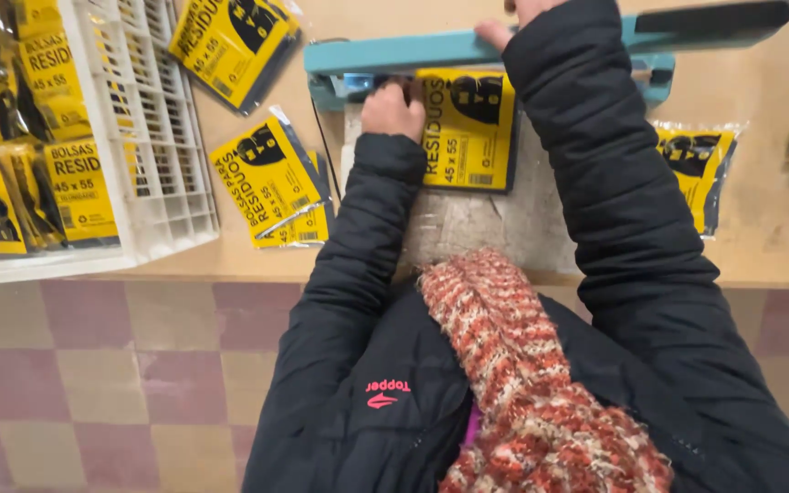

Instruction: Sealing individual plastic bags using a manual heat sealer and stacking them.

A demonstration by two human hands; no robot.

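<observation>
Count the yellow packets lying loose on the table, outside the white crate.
4 clearly: one at top left, one below it with another possibly underneath, one under the sealer arm held by the left hand, one right of the sleeve. More at the right edge are cut off.

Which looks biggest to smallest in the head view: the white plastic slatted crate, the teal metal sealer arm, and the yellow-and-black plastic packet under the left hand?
1. White plastic slatted crate, though cut off by the frame's edge.
2. Teal metal sealer arm, long but thin, partly hidden by the right sleeve.
3. Yellow-and-black plastic packet, held by the left hand.
</observation>
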